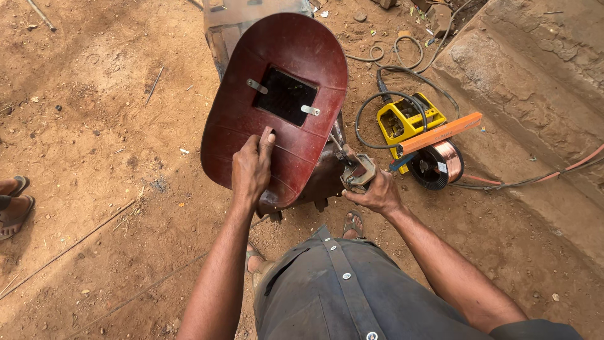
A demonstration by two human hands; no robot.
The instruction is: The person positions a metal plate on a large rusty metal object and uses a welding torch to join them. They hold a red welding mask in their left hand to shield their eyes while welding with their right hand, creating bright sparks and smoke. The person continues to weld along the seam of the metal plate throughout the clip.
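My left hand [251,169] grips the handle of a dark red hand-held welding shield [296,56] and holds it up in front of me. Its dark glass window [286,96] faces me. Just right of the shield's lower edge, my right hand [372,192] is closed on a metal electrode holder [357,173], with a thin rod pointing up-left behind the shield. A rusty metal workpiece [327,173] stands on the ground behind the shield, mostly hidden by it.
A yellow welding machine [406,119] with black cables, an orange bar [440,133] and a spool of copper wire [440,164] sit on the dirt at right, beside a concrete ledge [535,94]. Another person's sandalled feet [12,204] are at the left edge.
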